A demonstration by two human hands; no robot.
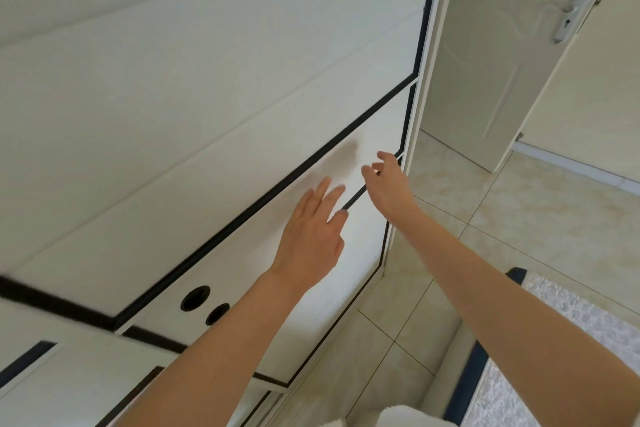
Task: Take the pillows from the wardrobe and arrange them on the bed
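A white wardrobe door (194,121) with black trim lines fills the left and middle of the view, and it is closed. My left hand (311,232) lies flat against the door panel with fingers spread. My right hand (386,180) reaches the door's right edge, fingers curled loosely at the black strip, holding nothing. Two round black finger holes (204,303) sit in the door below my left forearm. No pillow is in view and the wardrobe's inside is hidden.
A white room door (502,55) with a metal handle (571,14) stands open at the upper right. Beige floor tiles (502,218) spread to the right. A grey rug with a dark border (588,315) lies at the lower right.
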